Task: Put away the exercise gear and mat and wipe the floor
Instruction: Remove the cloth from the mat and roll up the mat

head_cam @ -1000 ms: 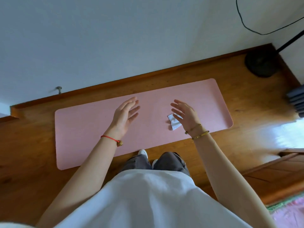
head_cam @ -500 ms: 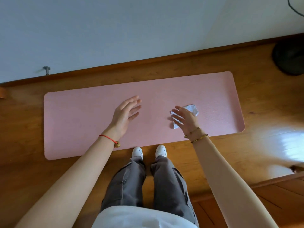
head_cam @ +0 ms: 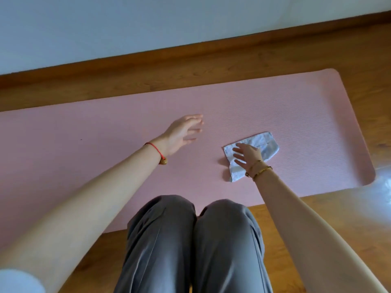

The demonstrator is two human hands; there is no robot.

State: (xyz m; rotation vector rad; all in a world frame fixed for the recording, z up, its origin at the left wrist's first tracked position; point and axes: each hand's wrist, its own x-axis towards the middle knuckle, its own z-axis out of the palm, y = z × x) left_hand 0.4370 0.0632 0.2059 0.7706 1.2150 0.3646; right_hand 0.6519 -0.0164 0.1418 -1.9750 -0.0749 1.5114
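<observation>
A pink exercise mat [head_cam: 95,134] lies flat and unrolled on the wooden floor, parallel to the wall. A small white cloth [head_cam: 265,142] lies crumpled on the mat's right half. My right hand [head_cam: 246,155] rests flat on the cloth's near left part with its fingers spread. Over the middle of the mat, my left hand [head_cam: 183,132] is held out with nothing in it and the fingers apart; whether it touches the mat is unclear. No other exercise gear is in view.
My knees in grey trousers [head_cam: 190,240] are bent at the mat's near edge. A wooden skirting board [head_cam: 190,56] and a pale wall run behind the mat. Sunlit glare marks the wooden floor [head_cam: 380,187] at the right.
I have crouched down, so the mat is much closer in view. My right hand came down with the cloth onto the mat. My left hand stayed open over the mat's middle.
</observation>
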